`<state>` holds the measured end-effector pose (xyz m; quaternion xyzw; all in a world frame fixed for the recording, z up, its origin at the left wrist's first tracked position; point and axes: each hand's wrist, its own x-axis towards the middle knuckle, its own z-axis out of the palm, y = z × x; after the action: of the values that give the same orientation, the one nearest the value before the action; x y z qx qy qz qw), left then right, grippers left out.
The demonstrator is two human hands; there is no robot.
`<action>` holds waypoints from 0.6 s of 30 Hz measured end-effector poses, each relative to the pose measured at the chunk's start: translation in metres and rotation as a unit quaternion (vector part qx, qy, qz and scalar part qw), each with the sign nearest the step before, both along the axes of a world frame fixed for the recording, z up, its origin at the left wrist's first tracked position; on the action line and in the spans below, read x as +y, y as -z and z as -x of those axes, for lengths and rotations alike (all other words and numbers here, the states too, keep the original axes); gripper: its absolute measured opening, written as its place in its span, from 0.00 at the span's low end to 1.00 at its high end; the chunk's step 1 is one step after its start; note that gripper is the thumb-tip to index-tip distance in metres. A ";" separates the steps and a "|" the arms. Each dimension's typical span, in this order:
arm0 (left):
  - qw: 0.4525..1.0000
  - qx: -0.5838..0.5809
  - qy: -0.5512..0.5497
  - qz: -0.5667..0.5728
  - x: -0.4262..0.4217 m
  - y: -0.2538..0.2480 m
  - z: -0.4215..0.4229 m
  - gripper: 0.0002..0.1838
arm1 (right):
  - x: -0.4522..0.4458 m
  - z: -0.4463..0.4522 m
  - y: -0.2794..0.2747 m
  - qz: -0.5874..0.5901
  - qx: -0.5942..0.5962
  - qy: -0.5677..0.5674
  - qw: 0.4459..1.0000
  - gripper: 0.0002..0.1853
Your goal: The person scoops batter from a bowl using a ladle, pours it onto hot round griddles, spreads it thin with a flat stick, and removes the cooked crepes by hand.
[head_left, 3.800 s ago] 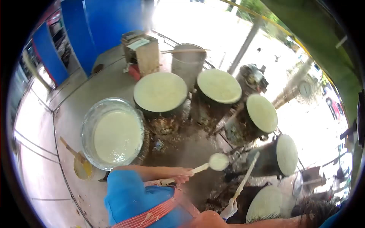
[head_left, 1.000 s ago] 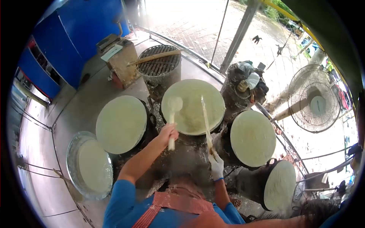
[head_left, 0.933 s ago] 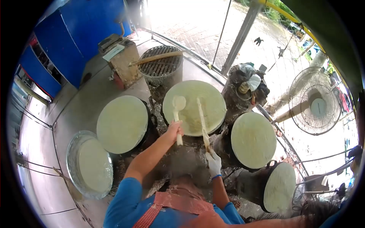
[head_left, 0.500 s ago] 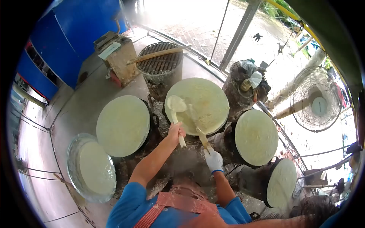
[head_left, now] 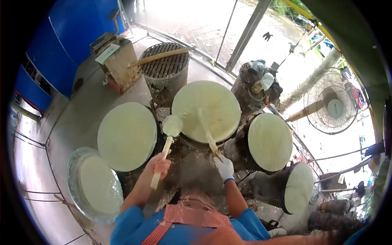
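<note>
My bare left hand (head_left: 157, 165) is closed around the pale handle of a ladle (head_left: 172, 125), whose batter-coated bowl hangs just off the left edge of the middle griddle. A white glove covers my right hand (head_left: 224, 167), which grips a long flat spatula (head_left: 207, 132). The spatula's blade lies on the pale sheet of batter (head_left: 218, 100) that covers the middle griddle. To the left, another round griddle carries a smooth batter sheet (head_left: 127, 136). A wide metal basin (head_left: 73, 167) holding white batter stands below it.
On the right are two more batter-covered round pans, one upper (head_left: 270, 141) and one lower (head_left: 300, 190). Behind stands a drum stove with a grate (head_left: 165, 83) and a stick (head_left: 161, 57) across it. A sooty drum (head_left: 245, 83) holds bags; a fan (head_left: 332, 106) stands far right.
My left hand has drawn the ladle back and to the left, off the middle griddle. My right hand has shifted only slightly, the spatula still on the batter.
</note>
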<state>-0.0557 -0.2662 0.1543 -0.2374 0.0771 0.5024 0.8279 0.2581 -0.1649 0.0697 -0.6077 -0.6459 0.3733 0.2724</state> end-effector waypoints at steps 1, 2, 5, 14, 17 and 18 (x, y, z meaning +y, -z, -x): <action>0.997 0.076 0.020 -0.027 -0.014 -0.012 0.000 0.20 | -0.001 -0.001 -0.007 -0.039 -0.096 -0.028 0.994 0.17; 0.986 0.153 0.037 -0.057 -0.021 -0.016 0.001 0.20 | 0.004 -0.001 -0.014 -0.081 -0.192 -0.054 0.977 0.17; 0.966 0.052 -0.001 -0.254 -0.056 -0.003 0.001 0.23 | -0.010 -0.006 -0.003 -0.056 -0.166 -0.062 0.983 0.16; 0.983 -0.137 0.110 0.053 -0.090 0.030 0.023 0.16 | 0.008 0.005 0.041 -0.121 -0.285 -0.162 0.937 0.17; 0.973 -0.139 0.171 0.064 -0.102 0.038 0.009 0.25 | -0.036 0.011 -0.030 0.121 0.016 -0.083 0.989 0.16; 0.984 -0.035 0.177 -0.015 -0.117 0.051 0.000 0.19 | -0.050 0.005 -0.050 0.188 0.080 -0.098 0.974 0.16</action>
<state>-0.0560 -0.3828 0.1030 -0.2252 0.0811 0.3406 0.9092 0.2529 -0.2146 0.1192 -0.5497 -0.5967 0.5605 0.1662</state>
